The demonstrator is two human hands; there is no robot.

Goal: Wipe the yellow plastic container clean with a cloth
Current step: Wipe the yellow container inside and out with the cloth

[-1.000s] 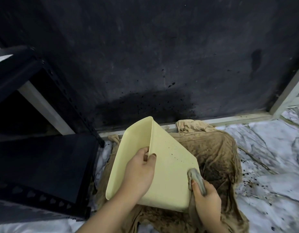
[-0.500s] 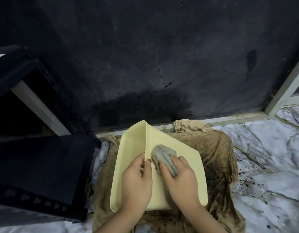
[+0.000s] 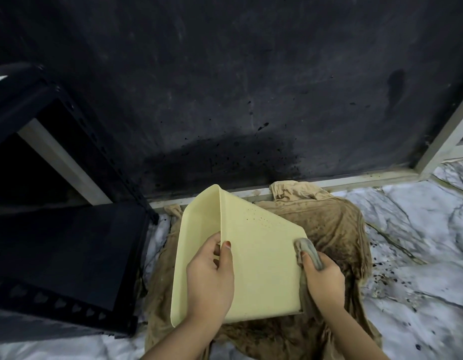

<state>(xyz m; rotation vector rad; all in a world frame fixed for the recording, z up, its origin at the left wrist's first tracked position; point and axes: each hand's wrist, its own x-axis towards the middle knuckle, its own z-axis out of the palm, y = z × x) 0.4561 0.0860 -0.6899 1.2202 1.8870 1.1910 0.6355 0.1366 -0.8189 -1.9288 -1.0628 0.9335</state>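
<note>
A dark, scuffed wall panel (image 3: 251, 74) fills the upper part of the view, with a darker wet-looking patch and black specks low on it just behind the work. To the left a black metal shelf unit (image 3: 64, 245) stands on the floor, its perforated upright rising close beside the container's left edge. The white marbled floor (image 3: 412, 229) spreads to the right, dotted with dark spatter, and a pale metal frame rail (image 3: 329, 183) runs along the foot of the wall. A stained brown cloth sheet (image 3: 337, 229) lies crumpled on the floor, bunched against the rail at its far edge and spread beneath the container. The yellow plastic container (image 3: 264, 268) is held tilted above that sheet, in the lower middle of the view, one corner pointing up toward the wall; its broad outer face carries a scatter of small dark dots near the top. The left hand (image 3: 209, 276) holds the container's ridge edge, its grip pressed together on it with the thumb on the broad face and the fingers wrapped round the other side. The right hand (image 3: 321, 274) sits at the container's right edge, its grip pinching a small grey cloth (image 3: 309, 252) against that edge, and the cloth's loose end hangs down beside the wrist.
</note>
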